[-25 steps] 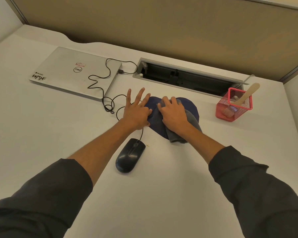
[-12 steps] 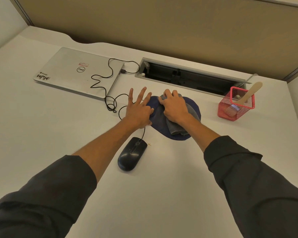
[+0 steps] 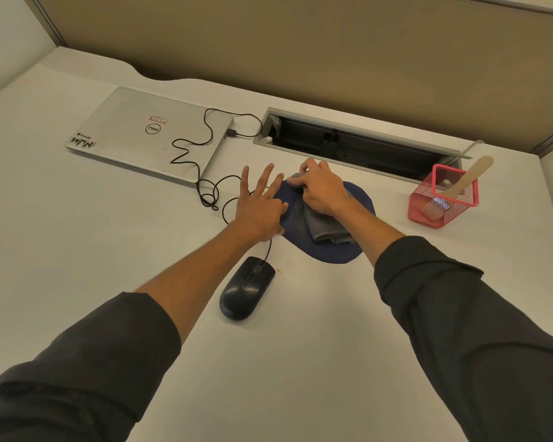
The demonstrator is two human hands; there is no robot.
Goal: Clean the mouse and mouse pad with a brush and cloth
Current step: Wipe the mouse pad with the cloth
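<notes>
A round dark blue mouse pad point(image 3: 329, 252) lies on the white desk. My right hand point(image 3: 324, 188) presses a folded grey cloth point(image 3: 328, 226) onto the pad, fingers curled over the cloth's far end. My left hand point(image 3: 262, 205) lies flat with fingers spread, its thumb side resting on the pad's left edge. A black wired mouse point(image 3: 246, 288) sits on the desk just in front of the pad, beside my left forearm. The wooden handle of the brush point(image 3: 470, 178) sticks out of a red mesh cup point(image 3: 441, 205) at the right.
A shut silver laptop point(image 3: 147, 132) lies at the back left with the mouse's black cable point(image 3: 205, 186) looped over it and coiled beside it. An open cable trough point(image 3: 355, 145) runs along the back, below a tan partition wall.
My right hand has pushed the cloth farther away across the pad, toward the trough. The left hand has stayed flat at the pad's left edge. The mouse has not moved.
</notes>
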